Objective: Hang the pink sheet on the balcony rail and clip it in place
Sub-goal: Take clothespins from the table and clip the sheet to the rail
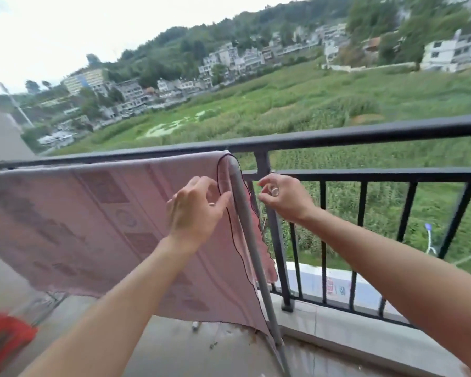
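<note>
The pink sheet (93,219) with a dark wavy hem hangs over the top bar of a grey metal rack (252,240), which stands just inside the black balcony rail (365,131). My left hand (196,208) is in front of the sheet's right edge. Its fingers are curled and apart, and the thumb touches the fold near the grey pole. My right hand (280,197) is just right of that pole, beside the rail post, with its fingers pinched on a small clear clip-like piece (274,191). The sheet's far half is hidden behind the rack.
The rail's black bars (362,240) run to the right above a concrete ledge (351,322). A red object (6,336) sits on the floor at the lower left. Green fields and buildings lie beyond the rail.
</note>
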Available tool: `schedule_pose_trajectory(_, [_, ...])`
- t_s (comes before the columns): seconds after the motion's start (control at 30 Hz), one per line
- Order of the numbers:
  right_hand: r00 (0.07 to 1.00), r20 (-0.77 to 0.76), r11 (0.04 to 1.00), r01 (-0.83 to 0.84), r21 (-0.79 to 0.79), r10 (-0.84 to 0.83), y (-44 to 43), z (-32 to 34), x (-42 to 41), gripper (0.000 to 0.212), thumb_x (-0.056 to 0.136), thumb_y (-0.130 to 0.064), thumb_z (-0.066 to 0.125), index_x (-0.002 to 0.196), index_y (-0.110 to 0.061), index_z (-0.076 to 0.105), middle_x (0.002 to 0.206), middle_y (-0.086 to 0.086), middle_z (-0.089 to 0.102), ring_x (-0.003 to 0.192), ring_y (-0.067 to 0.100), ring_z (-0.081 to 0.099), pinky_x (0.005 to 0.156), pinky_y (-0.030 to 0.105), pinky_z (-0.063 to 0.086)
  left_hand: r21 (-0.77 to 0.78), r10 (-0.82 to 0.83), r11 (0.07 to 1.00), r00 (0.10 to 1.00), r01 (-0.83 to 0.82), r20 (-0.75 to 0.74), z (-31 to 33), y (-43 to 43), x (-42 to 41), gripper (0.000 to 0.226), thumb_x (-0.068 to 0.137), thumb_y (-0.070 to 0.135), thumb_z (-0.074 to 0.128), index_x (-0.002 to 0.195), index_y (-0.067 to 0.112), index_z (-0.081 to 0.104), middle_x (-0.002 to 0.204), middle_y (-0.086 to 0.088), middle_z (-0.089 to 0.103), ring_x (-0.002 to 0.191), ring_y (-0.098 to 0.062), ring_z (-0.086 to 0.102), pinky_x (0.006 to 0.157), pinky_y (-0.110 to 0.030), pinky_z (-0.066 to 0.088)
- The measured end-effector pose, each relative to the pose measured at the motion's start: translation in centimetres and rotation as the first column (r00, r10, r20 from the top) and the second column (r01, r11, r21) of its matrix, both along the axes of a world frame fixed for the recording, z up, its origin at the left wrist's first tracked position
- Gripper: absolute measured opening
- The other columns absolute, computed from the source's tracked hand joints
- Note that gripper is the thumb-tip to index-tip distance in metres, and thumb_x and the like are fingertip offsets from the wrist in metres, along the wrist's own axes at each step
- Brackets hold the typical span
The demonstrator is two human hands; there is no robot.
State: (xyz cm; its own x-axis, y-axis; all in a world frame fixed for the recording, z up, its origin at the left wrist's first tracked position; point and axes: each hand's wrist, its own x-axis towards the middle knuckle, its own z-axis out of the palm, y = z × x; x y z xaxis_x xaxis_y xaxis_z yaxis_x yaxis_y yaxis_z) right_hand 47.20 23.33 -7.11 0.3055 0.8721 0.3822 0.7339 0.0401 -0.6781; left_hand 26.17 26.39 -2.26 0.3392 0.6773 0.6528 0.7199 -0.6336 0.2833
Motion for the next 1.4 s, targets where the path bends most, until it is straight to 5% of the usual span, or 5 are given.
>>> schedule_pose_trajectory(0.37, [0.965, -0.09, 0.949, -0.219, 0.226, 0.244, 8.2, 4.6, 3.4, 0.006, 0.084, -0.025, 0.07, 0.081, -0.023, 0.075, 0.055, -0.011, 0.059, 0.046, 0.0, 0.044, 0.051, 0.025, 0.038, -0.047, 0.218, 0.976, 0.957, -0.213, 0.191, 5.9, -0.4, 4.5, 0.011, 0.076, 0.024, 0.071, 0.069, 0.026, 0.064, 0.052, 0.017, 0.054, 0.069, -0.02, 0.066, 0.073, -0.037, 0.054])
schedule_pose_trajectory(0.73, [0.833, -0.245, 0.867, -0.488, 0.099, 0.497, 5.7, -2.2, 4.5, 0.022, 0.086, -0.034, 0.073, 0.077, -0.014, 0.072, 0.05, -0.007, 0.053, 0.039, 0.007, 0.035, 0.041, 0.019, 0.028, -0.183, -0.057, 0.983, 0.988, 0.031, -0.14, 9.7, 1.4, 6.2, 0.026, 0.077, 0.029, 0.075, 0.102, 0.024, 0.072, 0.096, 0.015, 0.063, 0.081, 0.0, 0.057, 0.085, -0.032, 0.05])
schedule_pose_trajectory(0.97, [0.831, -0.349, 0.901, -0.403, 0.157, 0.433, 4.3, -2.7, 2.6, 0.07, 0.065, -0.069, 0.074, 0.123, -0.034, 0.056, 0.108, -0.012, 0.067, 0.099, 0.006, 0.063, 0.081, 0.022, 0.048, -0.189, 0.058, 0.971, 0.908, -0.148, -0.414, 9.7, 2.8, 5.5, 0.033, 0.066, 0.047, 0.077, 0.098, 0.04, 0.071, 0.093, 0.008, 0.069, 0.09, -0.017, 0.063, 0.087, -0.041, 0.05])
schedule_pose_trajectory(1.2, [0.885, -0.264, 0.918, -0.333, 0.215, 0.383, 4.8, -2.7, -0.4, 0.037, 0.079, -0.053, 0.066, 0.073, -0.017, 0.065, 0.066, 0.004, 0.065, 0.053, 0.022, 0.056, 0.056, 0.046, 0.051, -0.189, -0.013, 0.98, 0.919, -0.067, -0.395, 10.2, 3.4, 4.7, 0.027, 0.067, 0.044, 0.079, 0.092, 0.042, 0.071, 0.084, 0.011, 0.063, 0.086, -0.014, 0.057, 0.081, -0.036, 0.047])
schedule_pose_trajectory(1.4, [0.869, -0.343, 0.927, -0.284, 0.244, 0.356, 4.0, -2.4, 0.5, 0.034, 0.085, -0.04, 0.069, 0.074, -0.009, 0.065, 0.058, 0.008, 0.059, 0.046, 0.02, 0.043, 0.044, 0.034, 0.038, -0.199, -0.094, 0.98, 0.806, -0.029, -0.584, 12.4, 4.3, 6.2, 0.026, 0.072, 0.041, 0.076, 0.097, 0.036, 0.071, 0.098, 0.013, 0.06, 0.097, -0.013, 0.054, 0.081, -0.033, 0.047])
